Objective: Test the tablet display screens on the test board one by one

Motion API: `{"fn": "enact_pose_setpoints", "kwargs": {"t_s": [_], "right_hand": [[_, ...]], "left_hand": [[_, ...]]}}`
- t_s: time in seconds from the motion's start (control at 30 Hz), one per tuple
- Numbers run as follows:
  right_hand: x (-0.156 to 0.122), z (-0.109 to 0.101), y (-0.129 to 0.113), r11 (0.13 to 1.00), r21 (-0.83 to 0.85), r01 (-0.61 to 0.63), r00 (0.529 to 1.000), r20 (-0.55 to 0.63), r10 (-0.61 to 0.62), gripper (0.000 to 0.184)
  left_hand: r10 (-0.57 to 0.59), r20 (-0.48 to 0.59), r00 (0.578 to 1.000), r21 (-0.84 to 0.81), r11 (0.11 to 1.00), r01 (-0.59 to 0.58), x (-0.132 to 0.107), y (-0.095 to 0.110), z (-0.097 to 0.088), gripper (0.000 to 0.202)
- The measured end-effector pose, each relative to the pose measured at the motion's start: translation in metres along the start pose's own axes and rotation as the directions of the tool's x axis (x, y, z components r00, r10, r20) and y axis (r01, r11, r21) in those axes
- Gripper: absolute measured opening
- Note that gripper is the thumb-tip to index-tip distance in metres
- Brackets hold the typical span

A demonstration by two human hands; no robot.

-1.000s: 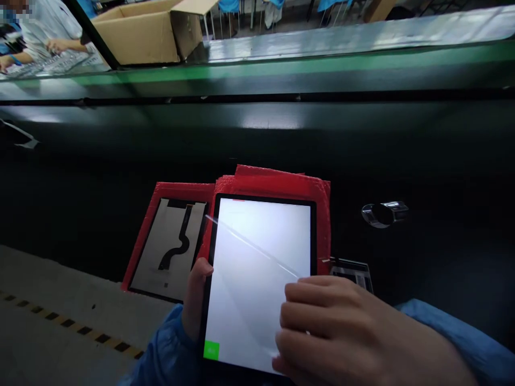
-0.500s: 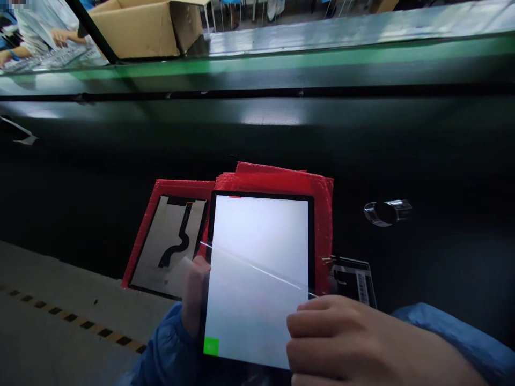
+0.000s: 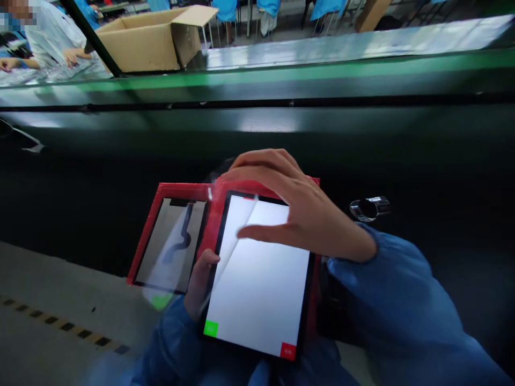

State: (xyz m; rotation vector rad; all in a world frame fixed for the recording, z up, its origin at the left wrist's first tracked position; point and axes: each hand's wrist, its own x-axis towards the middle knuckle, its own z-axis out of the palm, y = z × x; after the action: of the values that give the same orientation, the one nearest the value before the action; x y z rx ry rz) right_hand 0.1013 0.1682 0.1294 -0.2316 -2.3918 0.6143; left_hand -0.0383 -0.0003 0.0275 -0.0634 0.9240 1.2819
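Note:
A lit tablet screen (image 3: 261,289) with a black border shows white, with a green square at lower left and a red one at lower right. My left hand (image 3: 201,281) grips its left edge, thumb on the front and fingers hidden underneath. My right hand (image 3: 293,198) arches over the screen's top, thumb stretched apart from the fingers; the fingertips are partly hidden. A clear film (image 3: 237,241) slants across the screen's left side, with a faint green reflection beyond it. Whether my right fingers touch the film is unclear.
Red bubble-wrap sheeting (image 3: 215,214) lies behind the screen. A second panel (image 3: 173,257) with a black flex cable rests on red wrap at left. A clear plastic loop (image 3: 368,209) lies right. Beyond the green ledge stand a cardboard box (image 3: 140,45) and a person (image 3: 56,32).
My right hand has moved from the screen's lower right up over its top, and its fist has opened. The film's edge has swung from across the screen to its left side.

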Motion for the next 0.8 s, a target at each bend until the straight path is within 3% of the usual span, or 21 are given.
{"fn": "enact_pose_setpoints", "kwargs": {"t_s": [0.07,0.17,0.23,0.3,0.4,0.47,0.6,0.7,0.8], "right_hand": [[-0.012,-0.005,0.014,0.991,-0.106,-0.083,0.99,0.103,0.094,0.079],[-0.032,-0.01,0.024,0.971,-0.165,-0.172,0.971,0.14,0.195,0.098],[-0.039,-0.012,0.025,0.973,-0.105,-0.207,0.97,0.111,0.218,0.094],[-0.04,-0.012,0.025,0.978,0.022,-0.209,0.977,0.054,0.208,0.079],[-0.038,-0.007,0.025,0.955,0.245,-0.167,0.981,-0.051,0.185,0.05],[-0.037,0.0,0.026,0.911,0.381,-0.157,0.969,-0.118,0.216,0.042],[-0.037,0.012,0.032,0.792,0.572,-0.212,0.925,-0.144,0.351,0.042],[-0.037,0.017,0.039,0.716,0.633,-0.294,0.9,-0.069,0.431,0.048],[-0.036,0.021,0.045,0.623,0.683,-0.381,0.866,0.029,0.499,0.06]], "left_hand": [[0.037,-0.015,0.999,-0.02,0.999,-0.037,0.002,0.0,-0.002,0.02],[0.103,-0.039,0.994,-0.023,0.994,-0.104,0.002,-0.001,-0.004,0.015],[0.174,-0.073,0.982,-0.021,0.984,-0.176,-0.003,-0.003,-0.003,0.013],[0.222,-0.109,0.969,-0.028,0.974,-0.226,-0.011,-0.003,0.001,0.014],[0.124,-0.082,0.989,-0.108,0.985,-0.133,-0.025,-0.002,0.011,0.016],[0.045,-0.046,0.998,-0.159,0.986,-0.052,-0.032,0.0,0.018,0.017],[0.086,-0.141,0.986,-0.133,0.986,-0.105,-0.037,0.0,0.028,0.019],[0.171,-0.207,0.963,-0.077,0.979,-0.19,-0.037,-0.003,0.036,0.04],[0.256,-0.194,0.947,-0.012,0.965,-0.263,-0.039,-0.006,0.043,0.048]]}}
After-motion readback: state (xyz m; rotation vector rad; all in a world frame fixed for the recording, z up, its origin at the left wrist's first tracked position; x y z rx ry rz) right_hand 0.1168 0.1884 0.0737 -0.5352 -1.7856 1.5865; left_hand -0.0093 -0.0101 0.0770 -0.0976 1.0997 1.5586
